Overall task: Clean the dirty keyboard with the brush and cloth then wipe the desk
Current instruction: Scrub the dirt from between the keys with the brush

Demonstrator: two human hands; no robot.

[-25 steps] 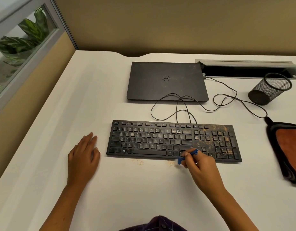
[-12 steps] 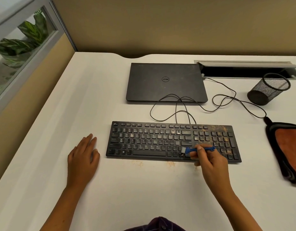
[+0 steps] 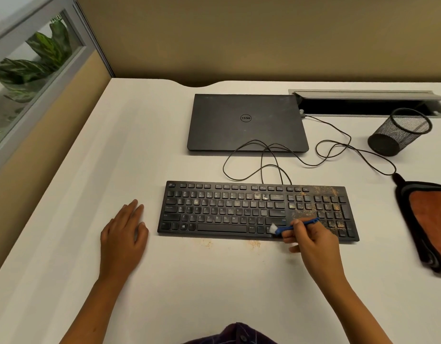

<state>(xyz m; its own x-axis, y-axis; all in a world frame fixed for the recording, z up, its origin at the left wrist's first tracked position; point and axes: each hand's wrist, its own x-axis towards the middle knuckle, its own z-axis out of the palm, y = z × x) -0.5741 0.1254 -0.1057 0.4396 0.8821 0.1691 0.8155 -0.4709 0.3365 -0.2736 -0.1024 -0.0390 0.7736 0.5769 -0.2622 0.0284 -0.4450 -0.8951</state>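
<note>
The keyboard lay at the centre of the frame on the desk, with its right end, over the number pad, thickly speckled with brown crumbs. The right hand pinched the blue brush by its handle, white bristles pointing left and touching the lower row of keys. The left hand lay flat on the desk just left of the keyboard, fingers straight and together, holding nothing. The cloth sat untouched at the right edge of the frame.

Two small crumb piles already lay on the desk below the keyboard's near edge. The likely trouble: with nothing steadying the keyboard, a hard stroke could slide it. Sweeping leftward might also drive grit from the dirty right end into the cleaner keys, or lodge it between them. The looped cable above looked well clear of the brush.
</note>
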